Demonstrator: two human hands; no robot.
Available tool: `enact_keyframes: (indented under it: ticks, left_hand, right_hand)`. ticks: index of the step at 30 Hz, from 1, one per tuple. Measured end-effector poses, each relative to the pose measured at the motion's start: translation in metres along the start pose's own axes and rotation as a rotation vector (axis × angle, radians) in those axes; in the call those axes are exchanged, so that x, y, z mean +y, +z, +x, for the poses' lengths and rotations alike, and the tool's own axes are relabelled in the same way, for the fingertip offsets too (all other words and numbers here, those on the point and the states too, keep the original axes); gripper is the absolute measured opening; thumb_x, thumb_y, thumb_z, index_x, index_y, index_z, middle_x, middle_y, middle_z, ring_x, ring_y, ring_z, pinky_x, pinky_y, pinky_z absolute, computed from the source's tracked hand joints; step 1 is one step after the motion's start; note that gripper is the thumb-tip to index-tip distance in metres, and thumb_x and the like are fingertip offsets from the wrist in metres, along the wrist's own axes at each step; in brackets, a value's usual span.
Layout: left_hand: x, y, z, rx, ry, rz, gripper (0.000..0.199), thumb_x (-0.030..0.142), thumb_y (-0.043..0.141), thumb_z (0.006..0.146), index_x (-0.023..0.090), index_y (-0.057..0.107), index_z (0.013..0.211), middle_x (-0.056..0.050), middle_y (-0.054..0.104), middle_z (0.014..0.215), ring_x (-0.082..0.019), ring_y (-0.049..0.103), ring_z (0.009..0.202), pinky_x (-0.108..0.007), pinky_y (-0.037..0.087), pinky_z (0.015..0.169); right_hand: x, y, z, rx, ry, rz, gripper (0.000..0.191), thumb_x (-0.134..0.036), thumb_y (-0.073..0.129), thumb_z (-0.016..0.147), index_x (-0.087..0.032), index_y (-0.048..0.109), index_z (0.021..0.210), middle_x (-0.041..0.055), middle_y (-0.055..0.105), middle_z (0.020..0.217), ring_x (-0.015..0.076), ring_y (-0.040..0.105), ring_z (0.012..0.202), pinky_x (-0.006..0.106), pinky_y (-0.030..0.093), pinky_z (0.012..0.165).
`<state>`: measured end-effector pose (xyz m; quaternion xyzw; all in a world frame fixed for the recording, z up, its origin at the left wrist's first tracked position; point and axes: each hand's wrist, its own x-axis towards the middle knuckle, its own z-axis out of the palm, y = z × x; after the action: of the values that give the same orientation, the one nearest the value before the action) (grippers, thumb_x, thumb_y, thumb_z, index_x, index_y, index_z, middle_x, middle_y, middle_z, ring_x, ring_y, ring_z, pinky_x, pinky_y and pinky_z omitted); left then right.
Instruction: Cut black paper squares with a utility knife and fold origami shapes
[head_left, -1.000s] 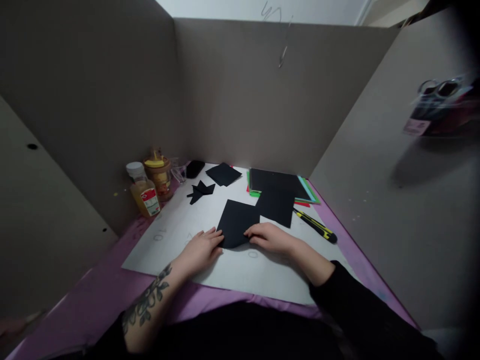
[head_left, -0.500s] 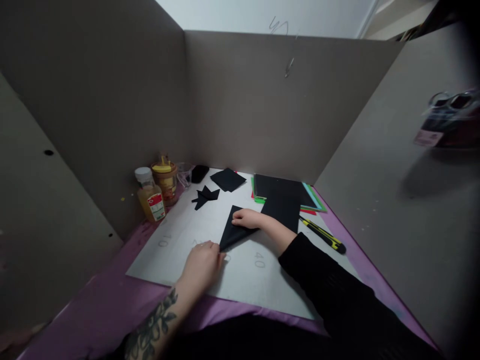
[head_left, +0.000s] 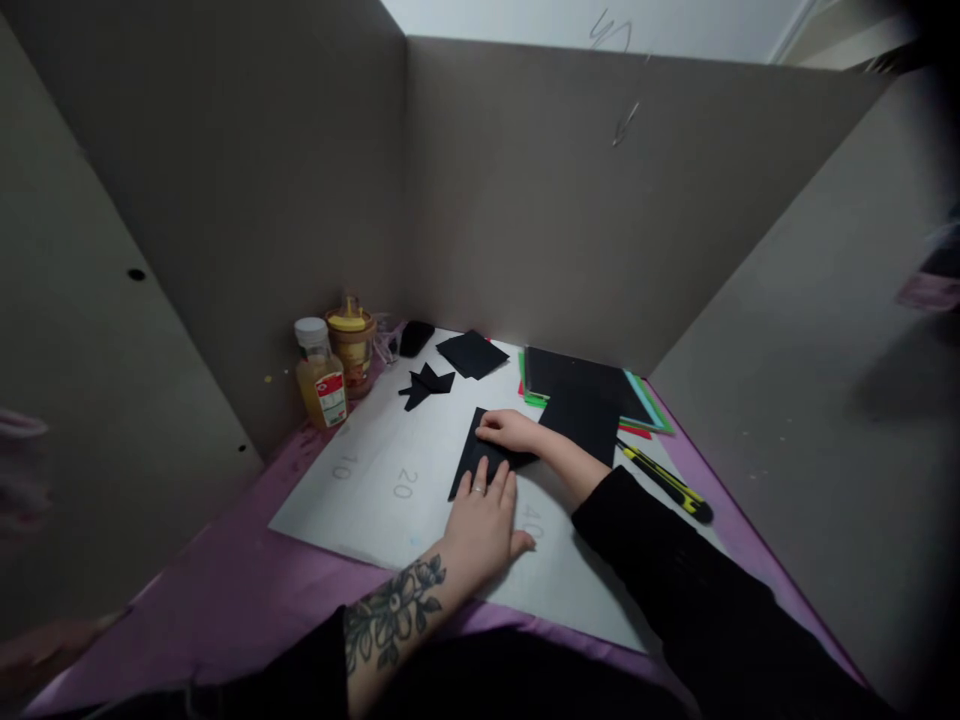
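A folded sheet of black paper [head_left: 466,462] lies on the white board in front of me. My left hand [head_left: 484,515] rests on its near part, palm down, with the fingers spread and the thumb out to the right. Against its upper part, my right hand [head_left: 510,431] has its fingers curled together, gripping the paper; the fingertips are partly hidden. Under my right forearm is another black sheet [head_left: 581,415]. A folded black paper figure [head_left: 426,385] with pointed ends sits farther off to the left.
Black paper squares [head_left: 472,354] and a stack of coloured sheets [head_left: 592,378] lie at the back. A yellow-black box cutter [head_left: 667,482] is at right. Along the left stand a bottle [head_left: 321,378], a yellow-lidded cup [head_left: 352,350] and a dark phone-like object [head_left: 417,338]. Grey panels [head_left: 540,190] enclose the table.
My left hand has moved right from the paper's pointed corner and now lies flat on the paper. My right hand stays at its upper part. The whole view has shifted slightly.
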<state>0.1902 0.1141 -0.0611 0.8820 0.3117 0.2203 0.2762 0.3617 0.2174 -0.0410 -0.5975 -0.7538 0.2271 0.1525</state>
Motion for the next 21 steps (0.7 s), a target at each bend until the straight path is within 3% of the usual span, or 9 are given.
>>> enact_keyframes:
  ticks: [4,7,11,21]
  left_hand:
    - [0.005,-0.002,-0.003,-0.052,-0.011,0.179,0.074,0.051,0.054,0.078,0.015,0.036,0.141,-0.016,0.028,0.148,-0.040,0.015,0.137,-0.056,0.014,0.107]
    - [0.008,-0.004,-0.004,-0.083,-0.019,0.338,0.073,0.054,0.043,0.083,0.013,0.032,0.142,-0.013,0.024,0.150,-0.036,0.014,0.138,-0.054,0.017,0.107]
    - [0.010,-0.006,-0.004,-0.099,-0.036,0.444,0.071,0.055,0.038,0.085,0.012,0.032,0.142,-0.013,0.026,0.150,-0.036,0.019,0.137,-0.052,0.021,0.107]
    - [0.013,-0.007,-0.006,-0.075,-0.054,0.462,0.071,0.056,0.039,0.084,0.012,0.035,0.141,-0.015,0.029,0.148,-0.038,0.028,0.132,-0.051,0.029,0.102]
  right_hand:
    - [0.009,-0.018,-0.017,-0.127,0.090,0.099,0.024,-0.038,0.058,0.077,-0.016,0.066,0.080,0.0022,0.065,0.073,0.0126,0.053,0.064,0.023,0.038,0.060]
    - [0.016,-0.024,-0.028,-0.208,0.170,0.086,0.024,-0.039,0.059,0.076,-0.015,0.063,0.074,-0.0007,0.058,0.062,0.0099,0.046,0.055,0.022,0.034,0.053]
    - [0.021,-0.017,-0.024,-0.141,0.154,0.027,0.019,-0.033,0.057,0.077,-0.016,0.057,0.067,-0.0043,0.050,0.056,0.0082,0.040,0.052,0.020,0.030,0.050]
    - [0.019,0.004,0.005,-0.072,0.144,-0.100,0.017,-0.034,0.067,0.070,-0.017,0.062,0.068,-0.0030,0.058,0.060,0.0093,0.047,0.055,0.021,0.030,0.051]
